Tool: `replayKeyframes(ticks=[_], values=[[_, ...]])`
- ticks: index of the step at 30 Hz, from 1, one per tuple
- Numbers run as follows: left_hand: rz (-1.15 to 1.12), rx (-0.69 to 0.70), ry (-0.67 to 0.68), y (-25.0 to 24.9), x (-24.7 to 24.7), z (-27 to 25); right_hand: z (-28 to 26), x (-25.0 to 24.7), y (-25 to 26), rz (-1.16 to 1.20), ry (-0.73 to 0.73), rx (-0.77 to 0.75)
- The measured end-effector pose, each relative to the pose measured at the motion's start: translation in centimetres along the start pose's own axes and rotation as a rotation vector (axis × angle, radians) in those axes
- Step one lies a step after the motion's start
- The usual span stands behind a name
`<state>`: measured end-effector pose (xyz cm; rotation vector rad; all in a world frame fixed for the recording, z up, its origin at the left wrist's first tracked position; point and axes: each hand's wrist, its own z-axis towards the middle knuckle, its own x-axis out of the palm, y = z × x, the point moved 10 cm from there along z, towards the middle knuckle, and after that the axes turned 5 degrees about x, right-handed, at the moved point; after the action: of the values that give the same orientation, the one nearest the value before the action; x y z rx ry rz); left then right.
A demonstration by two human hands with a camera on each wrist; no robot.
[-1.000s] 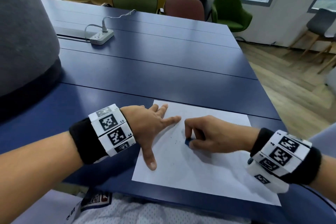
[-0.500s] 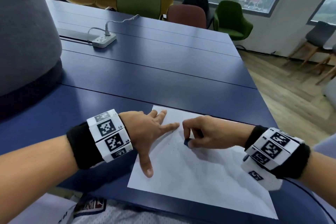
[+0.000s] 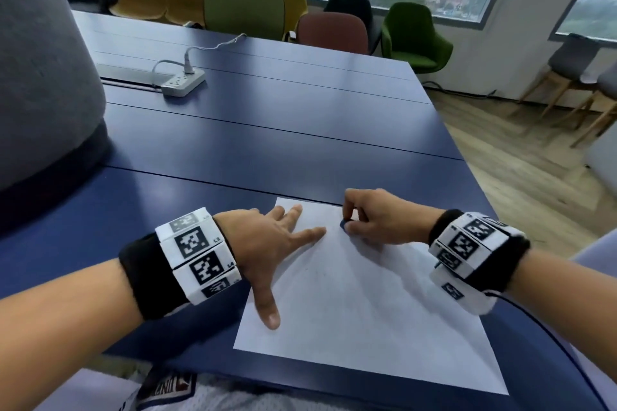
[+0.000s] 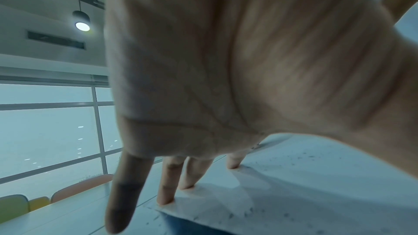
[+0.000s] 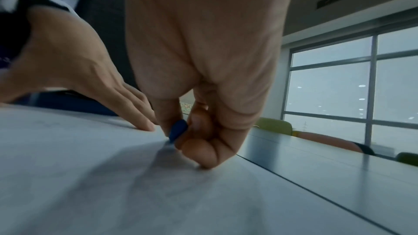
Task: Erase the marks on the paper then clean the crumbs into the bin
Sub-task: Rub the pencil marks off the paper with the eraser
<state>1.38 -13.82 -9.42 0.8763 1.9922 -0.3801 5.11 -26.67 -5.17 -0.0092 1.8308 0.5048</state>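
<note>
A white sheet of paper [image 3: 360, 304] lies on the blue table [image 3: 253, 143] near its front edge. My left hand [image 3: 280, 243] lies flat with fingers spread, pressing the paper's left side; its fingertips [image 4: 165, 201] touch the sheet. My right hand [image 3: 367, 220] pinches a small blue eraser [image 3: 343, 224] between thumb and fingers, its tip on the paper near the far edge. In the right wrist view the eraser [image 5: 178, 130] touches the sheet. Dark eraser crumbs [image 4: 300, 158] are scattered over the paper. No bin shows in any view.
A white power strip [image 3: 183, 81] with its cable sits on the far left of the table. A large grey rounded object [image 3: 43, 77] stands at the left. Coloured chairs [image 3: 247, 8] line the table's far side. Wooden floor lies to the right.
My right hand has moved the eraser toward the far edge of the paper. My left hand stays pressed on the sheet. The head view has shifted slightly.
</note>
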Motion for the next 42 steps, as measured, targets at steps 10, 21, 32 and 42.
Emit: replayKeyframes(ticks=[10, 21, 32, 42], values=[[0.015, -0.014, 0.009, 0.0, 0.0, 0.2, -0.3, 0.9, 2.0, -0.018, 0.129, -0.056], [0.03, -0.016, 0.003, -0.1, -0.4, -0.2, -1.8, 1.9, 3.9, -0.055, 0.168, -0.121], [-0.041, -0.024, 0.027, 0.0, -0.4, -0.8, -4.4, 3.0, 4.8, 0.084, 0.17, -0.104], [-0.087, -0.031, 0.023, -0.1, -0.5, -1.4, -10.8, 2.5, 3.6, -0.017, -0.117, -0.055]])
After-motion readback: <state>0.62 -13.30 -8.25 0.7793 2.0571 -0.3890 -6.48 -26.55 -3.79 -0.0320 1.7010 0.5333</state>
